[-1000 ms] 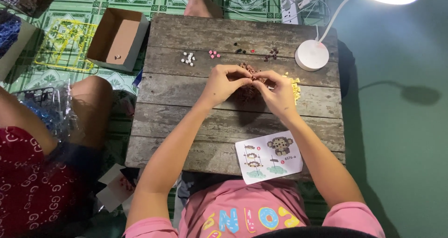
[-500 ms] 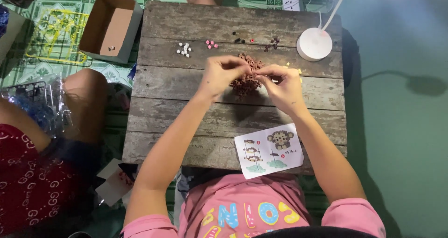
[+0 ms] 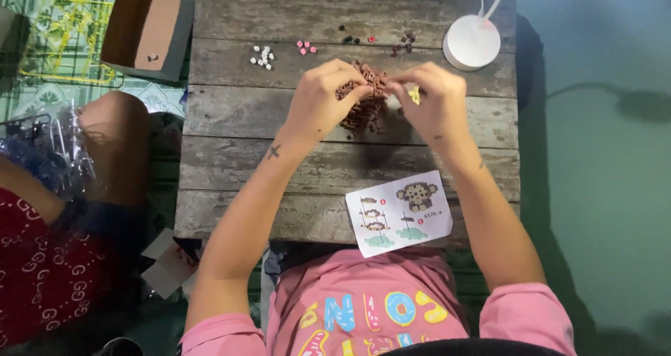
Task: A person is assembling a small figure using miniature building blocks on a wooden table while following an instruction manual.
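Note:
Over the middle of a small wooden table [image 3: 231, 160], my left hand [image 3: 323, 97] and my right hand [image 3: 433, 101] meet above a heap of small brown building bricks [image 3: 363, 111]. My left hand pinches a brown brick piece at the top of the heap. A small piece is pinched in the fingers of my right hand, with yellow showing beside them [image 3: 415, 95]. A picture instruction card [image 3: 398, 213] showing a brown monkey lies near the table's front edge.
Along the far edge lie white bricks [image 3: 262, 57], pink bricks [image 3: 305, 46] and dark bricks [image 3: 402, 45], beside a white round lamp base [image 3: 472, 41]. An open cardboard box [image 3: 143, 24] stands on the floor at the left. Another person's knee [image 3: 115, 132] is left of the table.
Both hands have lifted slightly and drawn closer together over the brown heap. The camera has tilted, so the table sits higher and larger in view.

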